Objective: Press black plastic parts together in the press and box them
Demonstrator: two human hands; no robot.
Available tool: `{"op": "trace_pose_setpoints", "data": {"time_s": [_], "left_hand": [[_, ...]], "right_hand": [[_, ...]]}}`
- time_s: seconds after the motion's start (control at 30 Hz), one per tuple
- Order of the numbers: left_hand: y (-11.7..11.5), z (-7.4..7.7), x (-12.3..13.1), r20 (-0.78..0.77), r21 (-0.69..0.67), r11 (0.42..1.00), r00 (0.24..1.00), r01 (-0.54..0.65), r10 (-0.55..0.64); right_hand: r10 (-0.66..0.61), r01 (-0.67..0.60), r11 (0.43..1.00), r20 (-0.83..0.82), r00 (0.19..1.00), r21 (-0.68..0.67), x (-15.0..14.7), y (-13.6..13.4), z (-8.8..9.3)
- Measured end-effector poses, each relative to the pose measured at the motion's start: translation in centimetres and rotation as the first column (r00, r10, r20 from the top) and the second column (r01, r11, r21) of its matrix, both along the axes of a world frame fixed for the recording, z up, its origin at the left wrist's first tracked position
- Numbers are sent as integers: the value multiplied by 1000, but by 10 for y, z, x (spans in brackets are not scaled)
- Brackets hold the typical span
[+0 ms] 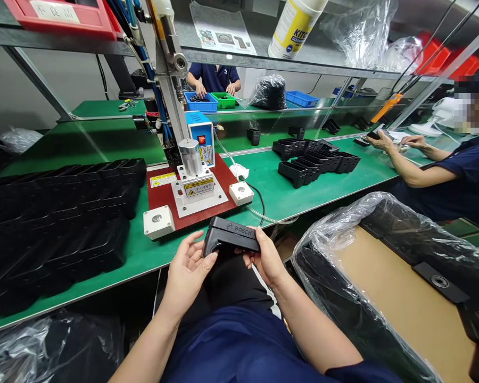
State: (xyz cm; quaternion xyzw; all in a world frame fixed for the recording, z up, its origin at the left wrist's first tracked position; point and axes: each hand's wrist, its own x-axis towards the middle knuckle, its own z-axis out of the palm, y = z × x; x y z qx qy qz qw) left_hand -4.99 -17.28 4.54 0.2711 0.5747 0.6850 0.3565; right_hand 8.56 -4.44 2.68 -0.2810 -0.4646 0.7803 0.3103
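A black plastic housing marked BOSCH [232, 235] is held over the bench's front edge, above my lap. My right hand [268, 259] pinches its right end, the thumb on the near face and the other fingers beneath. At the left end, my left hand [189, 266] has curled fingers and a thumb against the lower corner. Just beyond stands a press [191, 159] on a dark red base, with a metal cylinder at its middle. A white button box [158, 222] sits at its left front and another white button box [241, 193] at its right.
Rows of black housings [59, 213] cover the bench at left; more black parts [315, 162] stand at right. A plastic-lined bin [399, 287] with cardboard is at my right. A co-worker [435, 165] handles a part there; another person's hands [215, 88] are behind. A shelf [239, 59] hangs overhead.
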Motion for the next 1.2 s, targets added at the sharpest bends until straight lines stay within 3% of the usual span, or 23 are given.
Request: {"op": "trace_pose_setpoints", "data": {"time_s": [0.3, 0.43, 0.57, 0.63, 0.7, 0.8, 0.9, 1.07, 1.2], "left_hand": [[-3, -6, -1, 12, 1, 999, 999, 53, -53], [-4, -1, -4, -14, -55, 996, 998, 64, -65], [-2, 10, -5, 30, -148, 972, 983, 182, -180], [1, 13, -5, 168, -164, 954, 960, 250, -223], [4, 12, -4, 409, -166, 945, 892, 281, -194], [8, 7, -2, 749, -160, 929, 654, 334, -107], [8, -2, -1, 886, -66, 914, 445, 400, -131], [8, -16, -2, 895, 120, 892, 342, 437, -287], [8, -23, -4, 869, 214, 866, 317, 452, -381]], "right_hand": [[-35, 34, 996, 6, 999, 81, 1, 4, -1], [-41, 37, 992, 31, 999, 117, 3, 6, 2], [68, -82, 983, 94, 993, 162, 4, 8, 8], [123, -135, 980, 85, 989, 148, 3, 9, 11], [148, -152, 982, 38, 988, 113, 2, 11, 14], [152, -151, 986, -3, 988, 77, 1, 13, 16], [126, -125, 985, 6, 992, 118, 2, 10, 19], [125, -119, 955, -6, 992, 271, 8, -2, 28], [99, -98, 942, 11, 995, 320, 9, -9, 35]]}}
